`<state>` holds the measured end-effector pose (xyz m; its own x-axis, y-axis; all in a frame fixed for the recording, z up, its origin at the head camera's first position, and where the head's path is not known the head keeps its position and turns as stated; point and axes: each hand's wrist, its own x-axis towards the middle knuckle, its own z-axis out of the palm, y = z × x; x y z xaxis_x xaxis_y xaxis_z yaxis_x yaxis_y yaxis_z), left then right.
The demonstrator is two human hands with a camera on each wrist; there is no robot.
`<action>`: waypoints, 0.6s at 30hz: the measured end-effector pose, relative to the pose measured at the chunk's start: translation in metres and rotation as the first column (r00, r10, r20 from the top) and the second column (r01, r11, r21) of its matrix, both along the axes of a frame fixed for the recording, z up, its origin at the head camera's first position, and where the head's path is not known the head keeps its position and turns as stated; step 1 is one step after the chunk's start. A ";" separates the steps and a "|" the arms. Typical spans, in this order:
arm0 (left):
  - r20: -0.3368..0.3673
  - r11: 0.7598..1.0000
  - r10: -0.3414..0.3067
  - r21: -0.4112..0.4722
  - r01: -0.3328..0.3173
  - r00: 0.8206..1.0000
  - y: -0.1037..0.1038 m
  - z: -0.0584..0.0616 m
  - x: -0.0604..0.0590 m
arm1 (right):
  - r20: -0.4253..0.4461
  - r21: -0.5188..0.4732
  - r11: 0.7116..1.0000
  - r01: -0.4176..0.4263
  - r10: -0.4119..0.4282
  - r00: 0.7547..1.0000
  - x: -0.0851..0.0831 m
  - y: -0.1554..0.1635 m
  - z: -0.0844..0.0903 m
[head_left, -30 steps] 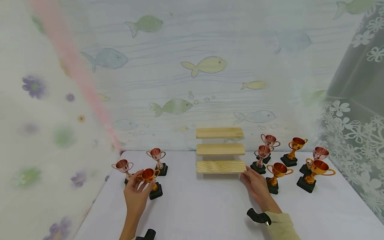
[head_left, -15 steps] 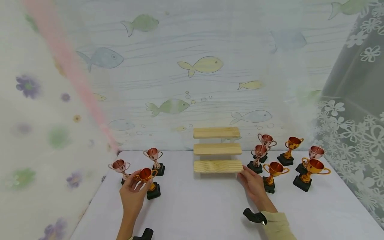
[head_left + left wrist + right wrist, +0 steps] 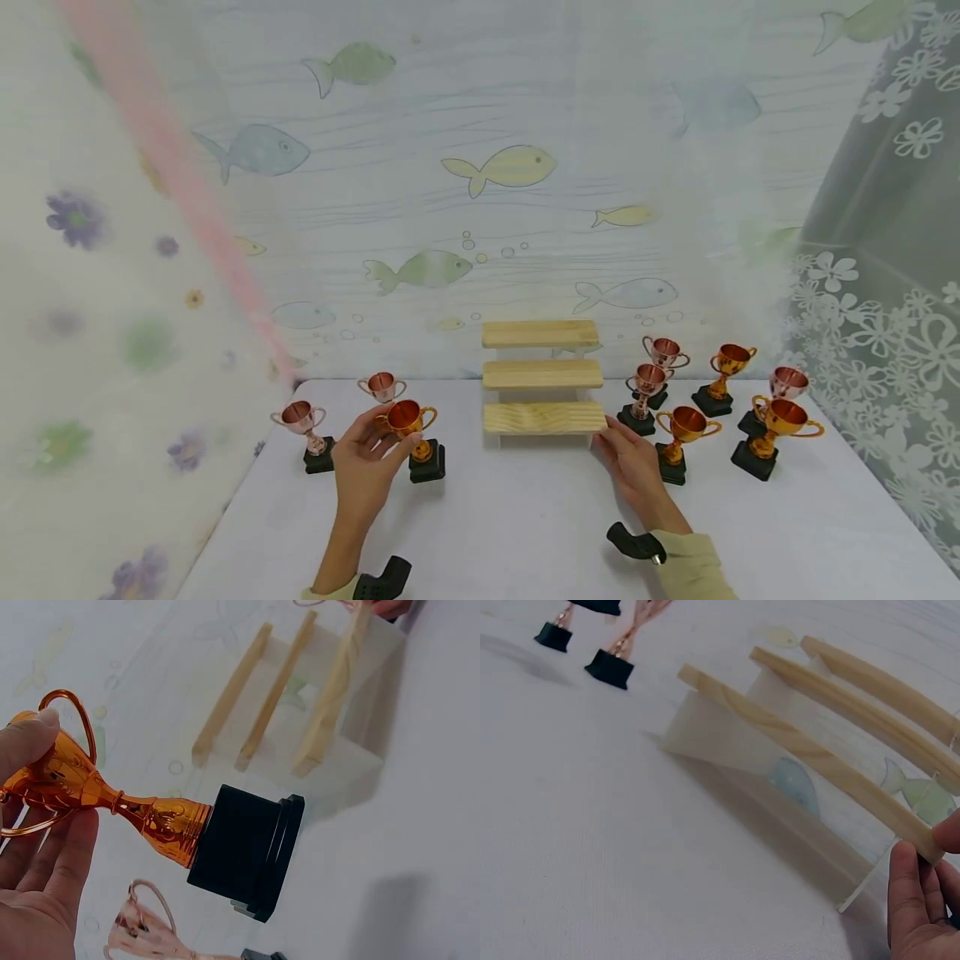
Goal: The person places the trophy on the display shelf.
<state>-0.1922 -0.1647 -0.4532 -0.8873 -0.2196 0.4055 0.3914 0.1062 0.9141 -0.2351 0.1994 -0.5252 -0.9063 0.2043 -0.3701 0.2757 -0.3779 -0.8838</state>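
Note:
My left hand [image 3: 369, 462] grips a gold trophy cup [image 3: 67, 769] by its bowl, thumb on one side and fingers on the other. Its black base [image 3: 244, 851] hangs over the white table in the left wrist view. A three-step wooden stand [image 3: 543, 375] with clear side panels stands at the back centre. At the right end of its lowest step [image 3: 817, 769], my right hand [image 3: 633, 462] pinches the board between thumb and fingers. Two rose-gold trophies, one at far left [image 3: 300, 418] and one partly behind the left hand [image 3: 382, 386], stand on the table.
Right of the stand are several trophies, among them a gold one [image 3: 684, 433] beside the right hand, another gold one [image 3: 776, 429] farther right, and a rose-gold one [image 3: 647, 387]. A fish-patterned curtain [image 3: 420, 183] hangs behind the table [image 3: 510, 525].
My left hand has carried the gold trophy rightward and lifted it, away from the far-left rose-gold trophy. The right hand has stayed at the stand's lowest step.

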 end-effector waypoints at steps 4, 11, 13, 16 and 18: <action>-0.053 0.998 -0.057 0.021 0.058 0.997 0.017 0.007 -0.006 | 0.002 -0.006 1.000 0.005 -0.005 1.000 0.001 0.000 0.001; -0.157 0.984 -0.166 0.045 0.175 0.974 0.054 0.031 -0.018 | 0.012 0.001 1.000 0.010 -0.010 1.000 0.005 0.003 0.000; -0.185 0.977 -0.202 0.032 0.211 0.962 0.065 0.041 -0.024 | 0.013 0.001 1.000 0.008 -0.008 1.000 0.006 0.003 0.001; -0.226 0.963 -0.261 0.002 0.269 0.938 0.079 0.057 -0.035 | 0.008 -0.004 1.000 0.001 -0.001 1.000 0.005 0.002 0.001; -0.249 0.952 -0.300 -0.020 0.305 0.921 0.087 0.066 -0.045 | 0.001 -0.007 1.000 -0.005 0.005 1.000 0.004 0.001 0.002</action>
